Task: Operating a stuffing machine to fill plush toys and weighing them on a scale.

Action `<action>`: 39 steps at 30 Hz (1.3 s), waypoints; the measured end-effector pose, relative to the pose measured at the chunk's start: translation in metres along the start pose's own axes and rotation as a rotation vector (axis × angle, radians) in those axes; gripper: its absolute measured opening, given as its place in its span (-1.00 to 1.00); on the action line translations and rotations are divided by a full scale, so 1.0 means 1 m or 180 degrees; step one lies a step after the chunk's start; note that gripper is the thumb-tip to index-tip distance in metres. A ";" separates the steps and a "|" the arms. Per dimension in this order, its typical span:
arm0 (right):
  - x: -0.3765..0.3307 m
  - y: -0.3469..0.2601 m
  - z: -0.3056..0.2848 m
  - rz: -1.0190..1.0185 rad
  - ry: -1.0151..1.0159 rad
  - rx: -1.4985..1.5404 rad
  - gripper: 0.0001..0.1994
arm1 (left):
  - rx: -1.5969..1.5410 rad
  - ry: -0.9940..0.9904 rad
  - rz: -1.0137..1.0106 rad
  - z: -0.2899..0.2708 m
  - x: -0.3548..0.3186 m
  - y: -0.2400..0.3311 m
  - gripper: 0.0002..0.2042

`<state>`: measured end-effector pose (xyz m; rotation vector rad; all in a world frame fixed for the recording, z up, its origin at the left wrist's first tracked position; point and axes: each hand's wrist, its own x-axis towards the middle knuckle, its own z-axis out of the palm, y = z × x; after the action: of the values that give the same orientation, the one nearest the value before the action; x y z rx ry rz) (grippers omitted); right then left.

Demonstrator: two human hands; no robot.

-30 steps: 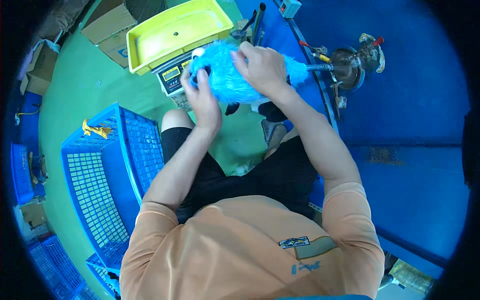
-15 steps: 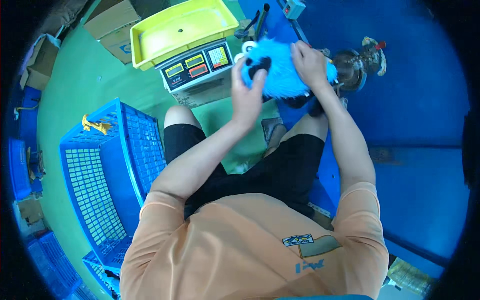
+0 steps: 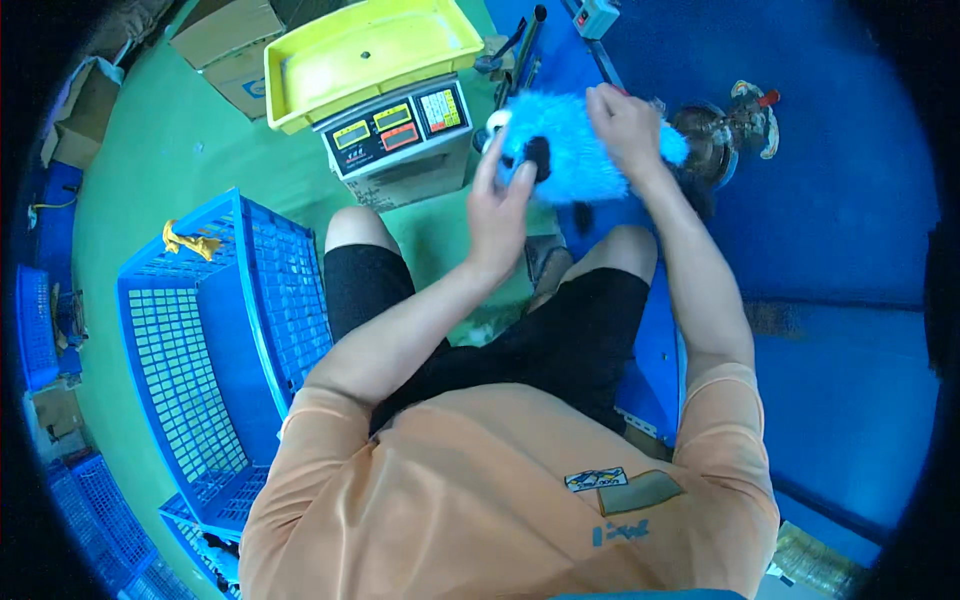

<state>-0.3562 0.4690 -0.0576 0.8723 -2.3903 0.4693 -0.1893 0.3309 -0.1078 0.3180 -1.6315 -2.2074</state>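
Observation:
A bright blue furry plush toy (image 3: 572,150) with white bulging eyes and a black mouth is held out over the edge of the blue table. At its face end is my left hand (image 3: 497,215), thumb against the mouth and index finger stretched along the eyes. My right hand (image 3: 628,130) grips the fur at the other end, its fingers curled in. The toy hides part of what my fingers press on. A small dark piece hangs below its body.
A digital scale (image 3: 397,135) carrying a yellow tray (image 3: 285,95) stands ahead to the left. Blue plastic crates (image 3: 262,290) stand at my left. On the blue table (image 3: 820,200), a round metal fixture (image 3: 708,145) sits beyond my right hand. A cardboard box (image 3: 235,85) lies farther off.
The toy has shifted slightly right and down, and its body has turned a little. My left index finger has straightened along the eyes; my right hand keeps its grip.

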 end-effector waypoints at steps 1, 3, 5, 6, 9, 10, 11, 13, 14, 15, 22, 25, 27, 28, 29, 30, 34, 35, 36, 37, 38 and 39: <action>0.003 -0.002 0.001 0.0006 -0.0001 -0.0007 -0.71 | -0.0002 -0.0008 -0.0004 0.002 0.002 0.001 -0.41; 0.009 -0.007 0.000 -0.0144 0.0059 0.0180 -0.71 | -0.0257 0.0222 0.0018 0.005 0.001 0.006 -0.44; 0.007 -0.013 -0.001 -0.0282 0.0099 0.0388 -0.71 | -0.0493 0.0471 0.0019 0.004 -0.007 0.010 -0.48; 0.007 -0.012 -0.001 -0.0291 0.0103 0.0384 -0.71 | -0.0499 0.0472 0.0028 0.003 -0.005 0.010 -0.48; 0.003 -0.007 0.000 -0.0230 0.0197 0.0248 -0.71 | -0.0384 0.0164 0.0001 -0.005 -0.002 0.007 -0.43; 0.003 -0.006 0.000 -0.0213 0.0230 0.0203 -0.71 | -0.0345 0.0062 -0.0004 -0.008 -0.001 0.006 -0.42; 0.003 -0.010 -0.001 -0.0218 0.0233 0.0202 -0.71 | -0.0348 0.0064 0.0001 -0.011 -0.002 0.004 -0.42; 0.005 -0.021 0.000 -0.0276 0.0171 0.0192 -0.71 | -0.0387 0.0205 0.0099 -0.017 -0.004 0.001 -0.43; 0.005 -0.026 0.001 -0.0302 0.0142 0.0186 -0.71 | -0.0404 0.0271 0.0147 -0.020 -0.006 -0.001 -0.43; 0.006 -0.032 0.002 -0.0325 0.0115 0.0180 -0.71 | -0.0420 0.0336 0.0196 -0.024 -0.007 -0.002 -0.43; 0.009 -0.038 0.000 -0.0100 -0.0027 0.0233 -0.69 | -0.0370 0.0451 -0.0089 -0.028 0.001 0.022 -0.48; 0.005 -0.008 -0.002 0.0267 -0.0144 0.0265 -0.68 | 0.0036 0.0065 -0.0049 -0.015 0.018 0.025 -0.45; 0.006 -0.012 -0.002 0.0205 -0.0115 0.0244 -0.68 | -0.0032 0.0060 -0.0060 -0.018 0.018 0.024 -0.44; 0.006 -0.014 -0.001 0.0154 -0.0090 0.0226 -0.67 | -0.0092 0.0051 -0.0079 -0.022 0.016 0.023 -0.44; 0.006 -0.017 0.000 0.0104 -0.0063 0.0209 -0.67 | -0.0151 0.0041 -0.0097 -0.025 0.014 0.022 -0.43; 0.007 -0.019 0.000 0.0055 -0.0035 0.0193 -0.67 | -0.0208 0.0029 -0.0116 -0.028 0.013 0.022 -0.42; 0.010 -0.039 0.003 0.0074 -0.0142 0.0296 -0.66 | -0.0474 0.0325 0.0041 -0.039 -0.002 0.018 -0.42; 0.011 -0.044 0.004 0.0082 -0.0177 0.0331 -0.66 | -0.0562 0.0423 0.0092 -0.039 -0.005 0.017 -0.41; 0.013 -0.048 0.004 0.0081 -0.0176 0.0333 -0.66 | -0.0560 0.0424 0.0093 -0.039 -0.007 0.015 -0.41; 0.014 -0.052 0.004 0.0059 -0.0217 0.0359 -0.66 | -0.0722 0.0529 0.0170 -0.038 -0.009 0.013 -0.41; 0.016 -0.057 0.004 0.0038 -0.0257 0.0385 -0.66 | -0.0883 0.0634 0.0247 -0.036 -0.012 0.011 -0.41; 0.017 -0.060 0.004 0.0016 -0.0297 0.0413 -0.66 | -0.1042 0.0739 0.0325 -0.034 -0.013 0.008 -0.41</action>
<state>-0.3281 0.4148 -0.0427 0.9645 -2.4692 0.6037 -0.1623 0.3048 -0.1112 0.3729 -1.1204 -2.2186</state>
